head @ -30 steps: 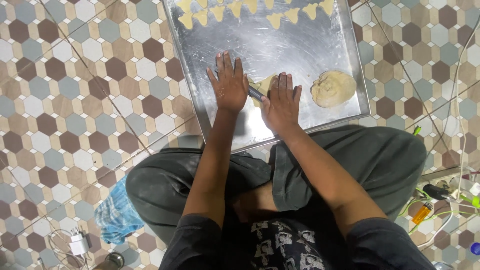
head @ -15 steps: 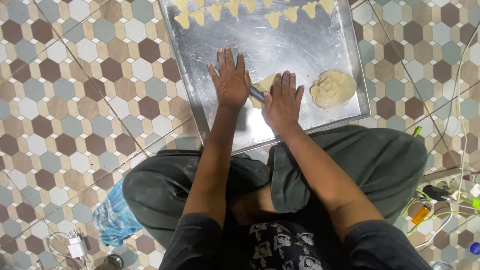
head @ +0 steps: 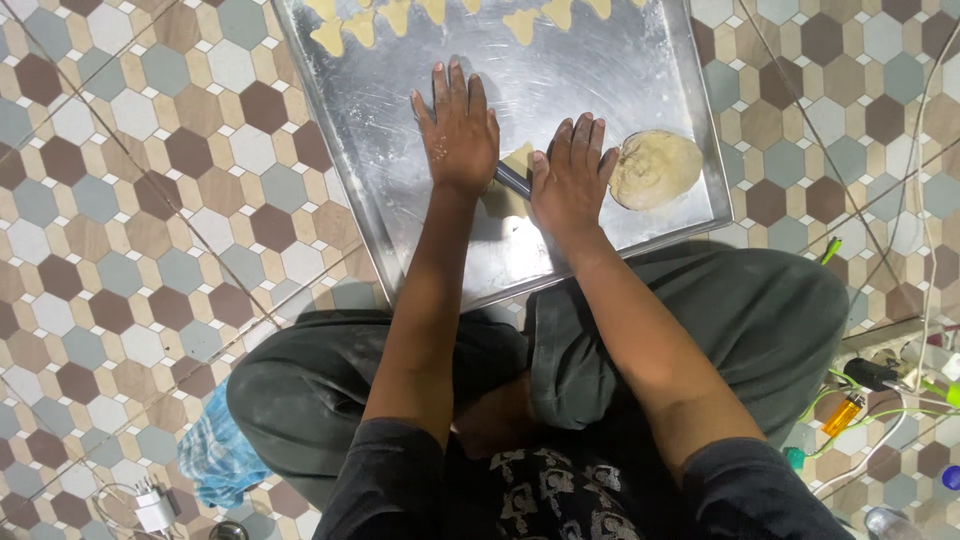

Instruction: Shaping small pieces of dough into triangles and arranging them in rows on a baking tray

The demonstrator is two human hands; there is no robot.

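A large metal tray point(head: 620, 70) lies on the tiled floor in front of my crossed legs. My left hand point(head: 456, 130) and my right hand point(head: 572, 178) press flat, fingers apart, on a dark rolling pin point(head: 512, 181) that runs under both palms. A flattened piece of dough point(head: 508, 190) shows between the hands, mostly hidden beneath them. A round lump of dough point(head: 655, 168) sits on the tray just right of my right hand. Several cut dough shapes point(head: 395, 15) line the tray's far edge.
Patterned hexagon floor tiles point(head: 130, 200) surround the tray. A blue cloth point(head: 215, 455) lies by my left knee, a white charger point(head: 155, 507) near it. Cables, an orange lighter point(head: 842, 414) and small items clutter the floor at the right.
Both hands have slid slightly toward me on the rolling pin. The dough lump and tray stay put.
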